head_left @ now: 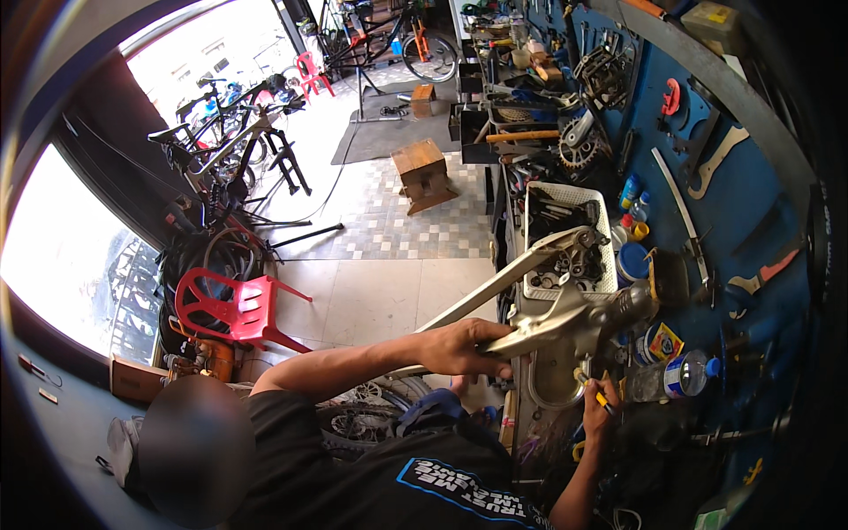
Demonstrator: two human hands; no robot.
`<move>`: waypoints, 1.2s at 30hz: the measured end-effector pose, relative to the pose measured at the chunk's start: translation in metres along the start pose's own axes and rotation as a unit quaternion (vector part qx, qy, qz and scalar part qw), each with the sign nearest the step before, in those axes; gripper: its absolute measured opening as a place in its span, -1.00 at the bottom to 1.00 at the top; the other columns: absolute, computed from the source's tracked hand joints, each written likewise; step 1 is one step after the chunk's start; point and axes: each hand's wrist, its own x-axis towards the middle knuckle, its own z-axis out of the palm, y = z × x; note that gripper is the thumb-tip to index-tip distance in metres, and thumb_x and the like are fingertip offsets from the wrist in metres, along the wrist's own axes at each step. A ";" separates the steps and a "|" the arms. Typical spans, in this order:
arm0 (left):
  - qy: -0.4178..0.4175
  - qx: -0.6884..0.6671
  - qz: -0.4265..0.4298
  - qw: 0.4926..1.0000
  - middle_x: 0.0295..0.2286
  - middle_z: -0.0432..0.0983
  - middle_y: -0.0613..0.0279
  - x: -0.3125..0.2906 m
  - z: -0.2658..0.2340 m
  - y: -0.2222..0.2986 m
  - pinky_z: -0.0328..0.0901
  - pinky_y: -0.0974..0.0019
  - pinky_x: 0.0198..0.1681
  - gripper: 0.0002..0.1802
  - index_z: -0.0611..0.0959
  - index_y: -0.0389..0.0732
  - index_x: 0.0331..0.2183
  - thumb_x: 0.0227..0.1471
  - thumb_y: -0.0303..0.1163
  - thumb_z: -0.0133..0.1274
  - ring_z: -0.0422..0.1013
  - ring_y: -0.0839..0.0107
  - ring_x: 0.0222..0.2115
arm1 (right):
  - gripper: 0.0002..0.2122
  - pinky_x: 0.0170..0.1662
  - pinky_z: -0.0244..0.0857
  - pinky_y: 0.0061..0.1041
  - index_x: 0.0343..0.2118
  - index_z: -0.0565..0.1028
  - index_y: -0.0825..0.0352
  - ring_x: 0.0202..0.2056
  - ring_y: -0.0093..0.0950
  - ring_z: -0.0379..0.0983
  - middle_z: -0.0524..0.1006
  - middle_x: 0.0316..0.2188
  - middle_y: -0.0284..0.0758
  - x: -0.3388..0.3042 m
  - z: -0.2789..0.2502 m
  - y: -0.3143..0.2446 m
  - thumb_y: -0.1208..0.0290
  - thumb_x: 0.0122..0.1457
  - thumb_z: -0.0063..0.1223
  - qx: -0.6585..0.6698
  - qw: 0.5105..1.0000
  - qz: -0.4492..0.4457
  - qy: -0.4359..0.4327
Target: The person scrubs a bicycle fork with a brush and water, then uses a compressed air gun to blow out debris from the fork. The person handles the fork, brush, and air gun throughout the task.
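A bare-metal bicycle frame (pixel 565 314) with a dull gold sheen slants across the right of the view. My left hand (pixel 464 347) reaches in from the left, its fingers wrapped round one of the frame's tubes. Lower and to the right, my right hand (pixel 599 408) is closed on a slim tool with a yellow and black handle (pixel 605 403). The tool's upper end is close to the rounded opening of the frame; whether it touches is too small to tell. A long arm of the frame (pixel 495 291) runs from under my left hand toward a pivot.
A white basket (pixel 539 287) of metal parts stands on the crowded bench behind the frame. Bottles (pixel 692 375) and tubs are right of it, below the blue tool wall (pixel 654 212). A red chair (pixel 231 305), bicycles (pixel 234 150) and a cardboard box (pixel 422 172) are on the left and far floor.
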 end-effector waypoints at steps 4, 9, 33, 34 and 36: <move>-0.081 0.045 0.010 0.996 -0.46 0.60 0.27 0.005 -0.002 -0.040 0.40 0.28 -0.31 -0.83 0.64 -0.29 -0.27 0.27 -0.37 0.19 0.52 0.47 -0.39 | -0.79 -0.35 0.38 -0.36 -0.35 0.55 0.39 -0.46 -0.38 0.54 0.59 -0.50 -0.25 0.007 0.003 -0.010 0.33 0.32 0.17 0.021 1.000 -0.003 -0.023; -0.023 0.221 0.068 0.973 -0.49 0.63 0.01 0.032 0.005 -0.088 0.43 0.11 -0.35 -0.71 0.69 -0.28 -0.22 0.25 -0.21 0.20 0.59 0.19 -0.45 | -0.81 -0.33 0.40 -0.35 -0.34 0.56 0.37 -0.42 -0.37 0.58 0.60 -0.49 -0.23 0.008 -0.007 -0.019 0.34 0.31 0.18 0.028 0.999 -0.011 -0.025; -0.015 0.737 0.156 0.658 -0.57 0.57 0.17 0.100 -0.004 -0.169 0.44 0.12 -0.51 -0.83 0.55 -0.04 -0.21 0.17 -0.23 0.00 0.56 0.18 -0.53 | -0.72 -0.21 0.48 -0.39 -0.26 0.70 0.33 -0.36 -0.33 0.64 0.68 -0.45 -0.21 0.035 0.052 -0.007 0.17 0.21 0.30 0.012 1.000 0.020 -0.013; -0.025 0.742 0.147 0.654 -0.57 0.57 0.17 0.099 -0.004 -0.170 0.44 0.11 -0.51 -0.82 0.55 -0.03 -0.20 0.17 -0.23 -0.01 0.55 0.18 -0.54 | -0.72 -0.20 0.47 -0.36 -0.30 0.70 0.32 -0.37 -0.29 0.64 0.68 -0.47 -0.22 0.038 0.048 0.015 0.16 0.21 0.28 -0.092 0.994 0.013 -0.064; -0.043 0.733 0.125 0.667 -0.56 0.58 0.15 0.098 -0.006 -0.166 0.47 0.09 -0.49 -0.81 0.55 -0.05 -0.19 0.18 -0.23 -0.02 0.58 0.14 -0.52 | -0.75 -0.24 0.47 -0.31 -0.35 0.68 0.31 -0.40 -0.24 0.62 0.67 -0.49 -0.24 0.036 0.043 -0.022 0.18 0.20 0.27 0.022 0.999 -0.002 -0.044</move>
